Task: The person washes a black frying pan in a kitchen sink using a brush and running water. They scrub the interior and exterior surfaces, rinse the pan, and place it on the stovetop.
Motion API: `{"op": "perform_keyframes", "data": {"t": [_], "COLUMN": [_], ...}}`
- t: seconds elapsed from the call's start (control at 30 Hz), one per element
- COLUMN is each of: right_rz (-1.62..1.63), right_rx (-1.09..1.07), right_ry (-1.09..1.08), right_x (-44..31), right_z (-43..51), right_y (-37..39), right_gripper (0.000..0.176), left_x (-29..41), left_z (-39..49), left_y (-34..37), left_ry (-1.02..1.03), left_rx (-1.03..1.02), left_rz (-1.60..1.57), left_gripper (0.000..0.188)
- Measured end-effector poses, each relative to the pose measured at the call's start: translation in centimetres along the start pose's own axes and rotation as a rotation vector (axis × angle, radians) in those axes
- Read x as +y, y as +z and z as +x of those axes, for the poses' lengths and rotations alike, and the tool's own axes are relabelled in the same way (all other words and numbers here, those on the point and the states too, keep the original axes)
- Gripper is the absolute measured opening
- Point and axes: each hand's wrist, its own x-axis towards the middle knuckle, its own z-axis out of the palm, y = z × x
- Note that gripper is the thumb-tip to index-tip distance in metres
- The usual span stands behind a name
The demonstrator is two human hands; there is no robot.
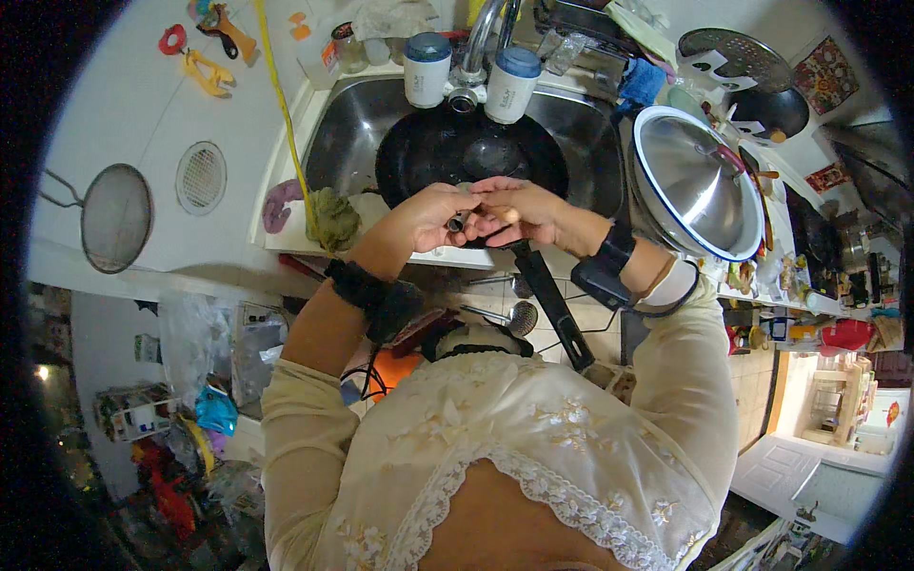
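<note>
My left hand and my right hand meet above the sink's front edge, fingertips touching. A small cylindrical object with a round metallic end pokes out from my left hand's curled fingers; the rest is hidden. The fingertips of both hands pinch a small greyish piece, mostly covered and too small to identify. Just beyond them a black wok lies in the stainless steel sink, below the faucet. A black pan handle sticks out over the counter edge towards me.
Two white cups with blue lids flank the faucet. A steel-lidded basin stands on the right. A yellow hose and a green scrubbing cloth lie on the left. A mesh strainer hangs farther left.
</note>
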Motion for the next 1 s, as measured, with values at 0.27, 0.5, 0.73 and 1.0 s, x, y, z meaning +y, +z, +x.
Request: {"op": "perform_keyframes", "data": {"t": [0.27,0.5,0.73,1.0], "right_rz": [-1.654,-1.833,-2.156,-1.809], "right_rx": [0.203,0.450,0.394,-0.348], "right_ry": [-0.016,-0.234,-0.202,-0.122], "right_x": [-2.8,-3.6,-4.6,-4.7], "right_z": [0.5,5.4,5.4,3.0], "right_y": [-6.8,-9.2,-9.7,-5.5], "right_gripper": [0.013,0.014,0.018,0.028], "left_x": [1.4,-1.5,-5.0,-6.9], "left_z": [-3.0,-5.0,-6.1,-5.8], "left_y": [-5.2,-5.2,-4.1,-2.3], "left_ry": [0.024,0.607,0.597,0.339], "left_rx": [0.116,0.748,0.906,0.605], "left_rz": [0.784,1.665,1.391,0.229], "left_gripper": [0.012,0.028,0.024,0.026]}}
